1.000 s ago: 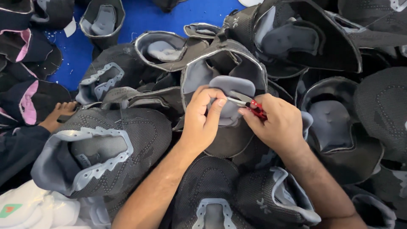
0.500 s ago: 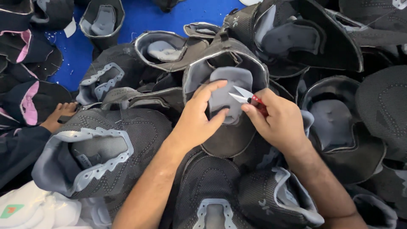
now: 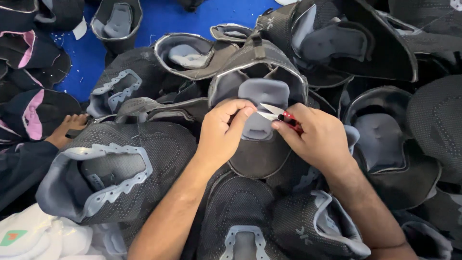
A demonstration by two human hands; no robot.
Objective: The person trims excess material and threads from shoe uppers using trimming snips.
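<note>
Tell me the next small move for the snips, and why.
Probably close the snips in the right hand: their blades are open with tips at the grey tongue of the shoe upper, right beside where the left hand pinches it.

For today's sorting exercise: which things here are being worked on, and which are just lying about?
In use:
left hand
right hand
red-handled snips
grey shoe upper

Lying about:
other shoe uppers
pink-lined pieces
blue surface
bare foot
</note>
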